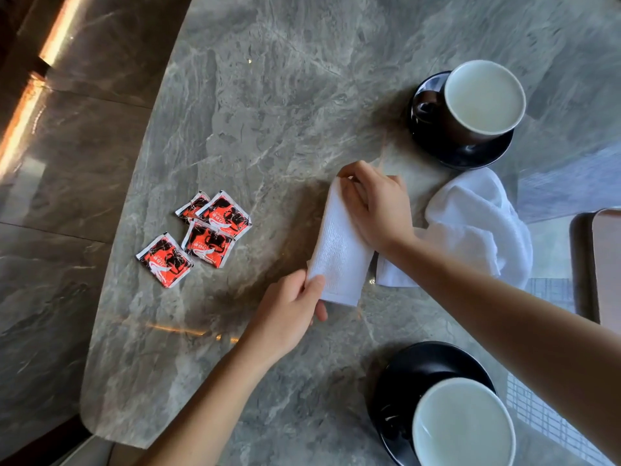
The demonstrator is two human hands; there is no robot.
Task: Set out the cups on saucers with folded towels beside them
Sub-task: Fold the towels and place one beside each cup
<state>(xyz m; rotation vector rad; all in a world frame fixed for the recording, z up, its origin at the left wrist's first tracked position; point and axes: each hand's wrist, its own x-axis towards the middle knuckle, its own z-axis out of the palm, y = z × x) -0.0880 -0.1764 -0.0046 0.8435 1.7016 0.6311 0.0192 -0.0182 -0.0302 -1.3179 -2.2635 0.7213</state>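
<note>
Pinching near end of folded towel (339,250) with left hand (289,311), far end with right hand (376,210), mid-table (268,95). Looks done: near cup (463,425) on near saucer (420,364) by near edge, far cup (484,99) on far saucer (467,153) far right. Still to do: fold crumpled towel (470,223) lying between, place both.

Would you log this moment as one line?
folding white towel; left hand grips near end; right hand pinches far end; second towel crumpled; cups on saucers
</note>
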